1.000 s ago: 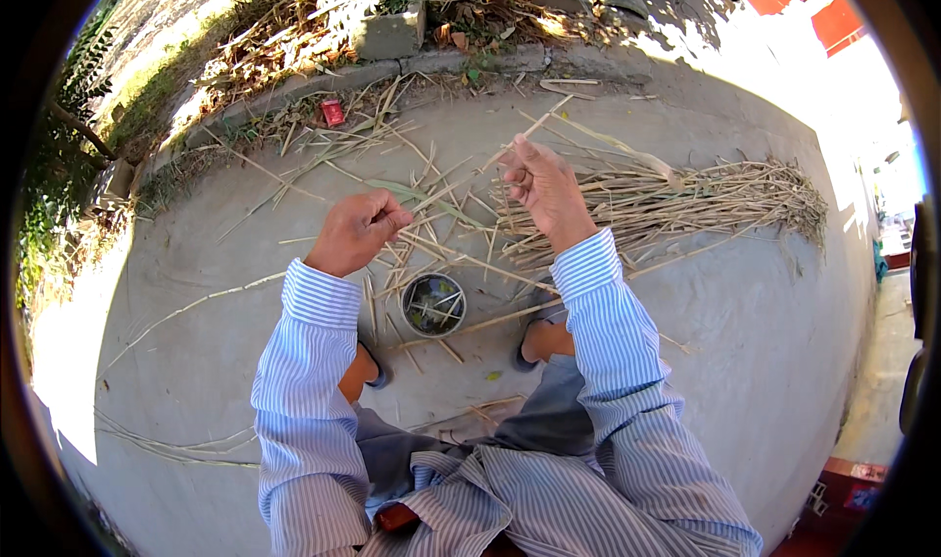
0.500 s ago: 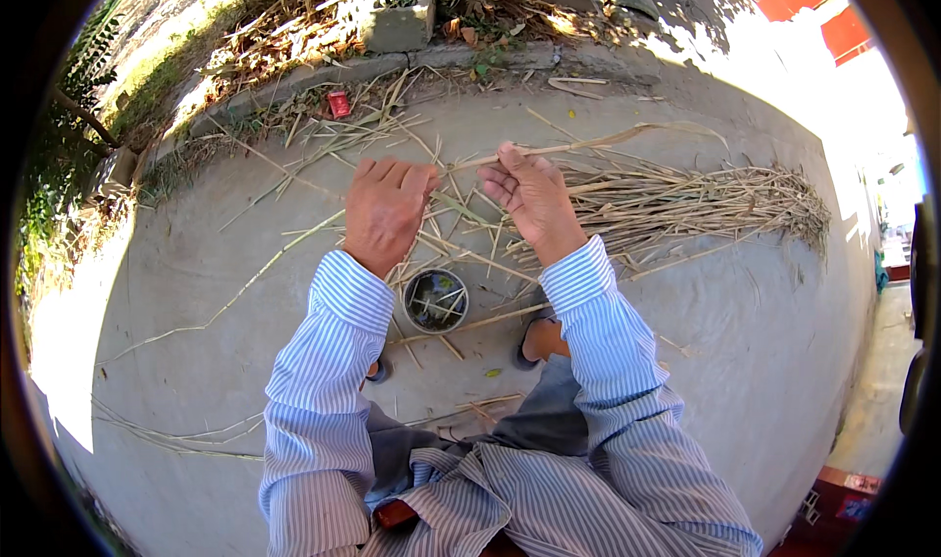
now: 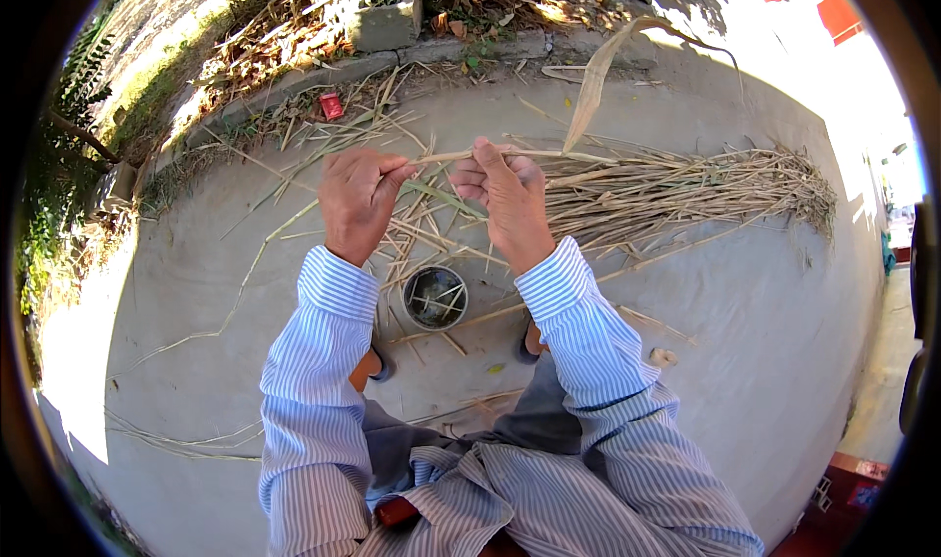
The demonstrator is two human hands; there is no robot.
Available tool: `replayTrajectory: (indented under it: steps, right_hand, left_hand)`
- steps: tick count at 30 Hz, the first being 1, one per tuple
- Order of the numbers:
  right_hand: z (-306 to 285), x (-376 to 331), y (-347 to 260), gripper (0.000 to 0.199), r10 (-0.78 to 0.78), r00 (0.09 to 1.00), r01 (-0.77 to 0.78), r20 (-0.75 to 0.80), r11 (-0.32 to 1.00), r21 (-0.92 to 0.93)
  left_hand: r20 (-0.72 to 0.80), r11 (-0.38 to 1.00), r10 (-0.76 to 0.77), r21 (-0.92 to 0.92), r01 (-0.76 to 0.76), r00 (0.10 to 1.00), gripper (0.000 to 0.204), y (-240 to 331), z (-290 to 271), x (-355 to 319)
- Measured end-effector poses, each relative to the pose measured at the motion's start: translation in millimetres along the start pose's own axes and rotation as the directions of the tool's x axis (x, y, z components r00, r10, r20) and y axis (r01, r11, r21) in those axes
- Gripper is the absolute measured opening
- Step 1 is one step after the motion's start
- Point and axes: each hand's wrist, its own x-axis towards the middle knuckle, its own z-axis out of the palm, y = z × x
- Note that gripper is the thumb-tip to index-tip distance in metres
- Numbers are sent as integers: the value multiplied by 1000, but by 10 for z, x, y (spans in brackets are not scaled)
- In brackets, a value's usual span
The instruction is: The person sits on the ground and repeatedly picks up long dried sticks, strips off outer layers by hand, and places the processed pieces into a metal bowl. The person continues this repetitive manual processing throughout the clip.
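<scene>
Both my left hand (image 3: pixel 358 202) and right hand (image 3: pixel 510 196) pinch one dry reed stalk (image 3: pixel 446 155), mid-stripping; next, I'd judge, peel its leaf (image 3: pixel 593 91) away.

A dry, pale reed stalk (image 3: pixel 549 153) lies level, held above the concrete, one long withered leaf curling up at its far right.

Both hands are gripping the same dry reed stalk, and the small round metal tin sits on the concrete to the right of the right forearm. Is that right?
Not quite. In the head view the small round metal tin sits on the concrete between the two forearms, not to the right of the right one. The rest holds: the left hand and right hand both grip the same dry reed stalk.
</scene>
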Motion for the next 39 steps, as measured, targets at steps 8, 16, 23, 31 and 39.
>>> replayTrajectory:
  steps: [8, 16, 23, 31, 39]
  right_hand:
    - [96, -81, -33, 38, -292, 953, 254, -77, 913, -319]
    - [-110, 16, -71, 41, -90, 991, 75, -101, 987, -145]
    - [-5, 47, 114, 41, 113, 983, -111, 148, 994, -22]
    - [-290, 176, -36, 31, 93, 995, -96, 28, 990, 104]
    - [-200, 134, -14, 33, 138, 985, -146, 103, 987, 73]
  left_hand:
    - [-58, 985, -91, -153, 81, 994, 17, -42, 161, -68]
    - [-255, 811, -580, -98, 576, 774, 26, -561, -618, 179]
    - [287, 958, -143, -202, 206, 947, 26, 37, -30, 144]
    - [588, 674, -424, -303, 674, 689, 14, -355, -323, 67]
    - [435, 940, -280, -55, 336, 856, 15, 13, -304, 110]
